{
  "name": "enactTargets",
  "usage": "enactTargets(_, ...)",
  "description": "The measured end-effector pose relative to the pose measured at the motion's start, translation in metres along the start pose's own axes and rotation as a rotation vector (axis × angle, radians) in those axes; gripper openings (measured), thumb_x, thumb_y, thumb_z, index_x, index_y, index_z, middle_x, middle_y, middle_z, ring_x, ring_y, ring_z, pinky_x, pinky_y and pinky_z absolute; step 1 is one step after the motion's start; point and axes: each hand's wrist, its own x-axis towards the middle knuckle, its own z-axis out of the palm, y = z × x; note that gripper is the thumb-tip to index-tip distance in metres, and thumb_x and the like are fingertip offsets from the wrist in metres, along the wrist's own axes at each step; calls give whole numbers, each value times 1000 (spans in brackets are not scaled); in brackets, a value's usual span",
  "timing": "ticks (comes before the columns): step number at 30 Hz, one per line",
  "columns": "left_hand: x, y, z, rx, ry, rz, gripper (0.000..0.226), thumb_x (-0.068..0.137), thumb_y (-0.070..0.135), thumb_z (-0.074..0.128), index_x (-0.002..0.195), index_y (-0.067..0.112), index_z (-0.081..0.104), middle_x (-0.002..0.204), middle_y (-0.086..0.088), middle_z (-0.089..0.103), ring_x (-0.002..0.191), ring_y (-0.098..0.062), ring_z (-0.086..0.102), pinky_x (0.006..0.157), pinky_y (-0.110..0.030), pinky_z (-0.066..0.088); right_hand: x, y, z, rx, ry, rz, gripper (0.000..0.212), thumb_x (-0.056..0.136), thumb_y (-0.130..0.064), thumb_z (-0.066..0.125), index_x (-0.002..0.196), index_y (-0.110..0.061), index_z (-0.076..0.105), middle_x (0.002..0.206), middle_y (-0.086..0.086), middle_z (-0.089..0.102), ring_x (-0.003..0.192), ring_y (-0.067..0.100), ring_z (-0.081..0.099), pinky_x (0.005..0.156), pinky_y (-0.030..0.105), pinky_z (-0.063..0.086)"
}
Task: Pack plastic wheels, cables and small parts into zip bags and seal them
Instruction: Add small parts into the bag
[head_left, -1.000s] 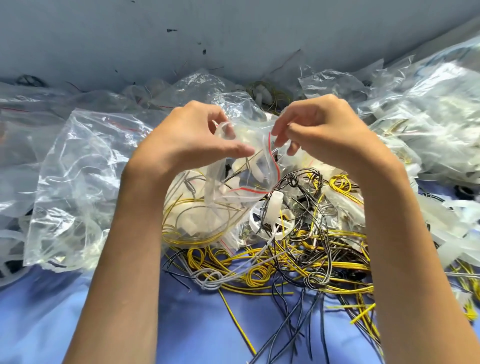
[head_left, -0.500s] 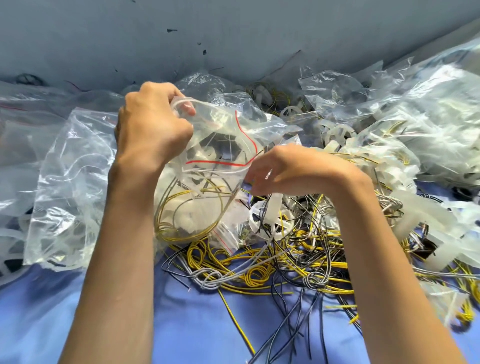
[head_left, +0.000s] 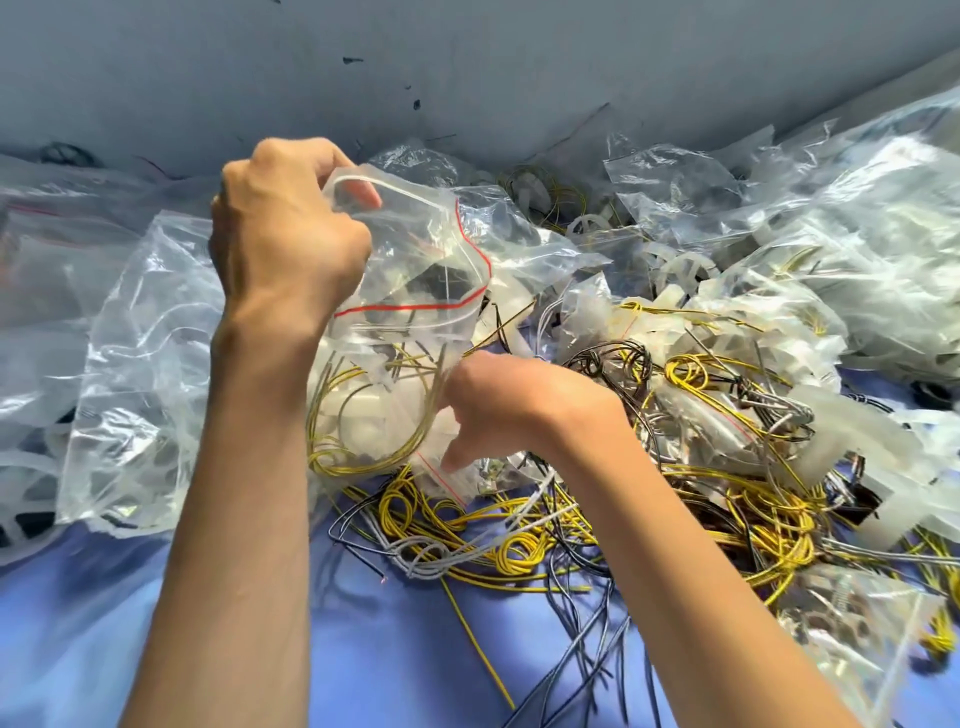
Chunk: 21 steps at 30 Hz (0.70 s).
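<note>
A clear zip bag (head_left: 415, 270) with a red line at its mouth is held above the blue table (head_left: 389, 649). Inside it lie white plastic wheels (head_left: 363, 410) and a coil of yellow cable (head_left: 353, 457). My left hand (head_left: 280, 244) grips the bag's open mouth at the upper left and holds it up. My right hand (head_left: 509, 400) is at the bag's lower right side, its thumb pointing down over the bag's corner and its fingers hidden behind the plastic. Loose yellow, black and grey cables (head_left: 519, 545) lie tangled right under both hands.
Crumpled clear bags (head_left: 140, 364) pile up on the left, and more bags (head_left: 857, 234) on the right. Loose white wheels (head_left: 685, 270) lie among them behind the cables. A grey wall (head_left: 467, 62) closes off the far side. Bare blue surface shows in front.
My left hand lifted the bag's mouth up and to the left. My right hand let go of the mouth and dropped to the bag's lower right side.
</note>
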Motion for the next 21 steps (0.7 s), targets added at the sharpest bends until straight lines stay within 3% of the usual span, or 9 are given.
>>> enactTargets(3,1,-3,-1,-8,3,0,41,70,2,45,91,26,72,90,-10,69,77,-34,55,71,-36,51,4,-1,6,-38,-82,-7,56,76,-33,76,129,-30,56,105,-2,59,107,22,58,78,28,48)
enactTargets(5,2,-5,-2,-16,2,-1,42,69,3,43,90,26,72,90,-9,69,73,-32,52,69,-34,49,7,-1,10,-55,-104,-1,57,77,-30,75,130,-31,55,119,0,57,109,22,56,81,29,48)
enactTargets(10,2,-7,-1,-20,-3,3,40,70,3,43,88,26,71,89,-7,69,72,-31,52,66,-33,47,11,-1,16,-128,-66,-6,34,82,-26,70,114,-18,64,108,4,63,99,25,60,71,30,47)
enactTargets(13,3,-8,-1,-24,-6,-4,38,71,3,45,87,26,71,86,-7,68,69,-29,51,64,-31,43,6,4,10,-140,-74,-17,27,86,-28,66,111,-17,64,107,4,61,101,24,58,74,31,49)
enactTargets(16,2,-9,-2,-19,-4,-9,36,73,2,46,86,27,70,84,-7,67,68,-29,49,64,-30,42,-1,12,1,-87,88,23,21,89,-22,60,110,-17,64,104,4,64,95,23,62,81,39,54)
enactTargets(19,3,-8,-2,-18,-14,-2,36,75,1,48,87,27,70,85,-7,67,70,-29,51,65,-30,44,-4,16,-4,-36,305,68,33,87,-13,62,120,-14,54,92,4,54,84,23,57,73,36,51)
enactTargets(21,3,-8,-2,-21,-14,-4,36,76,1,48,87,27,70,85,-6,66,71,-28,53,66,-30,44,-5,14,-7,12,348,40,37,85,-7,61,120,-10,50,95,5,47,83,22,55,69,33,47)
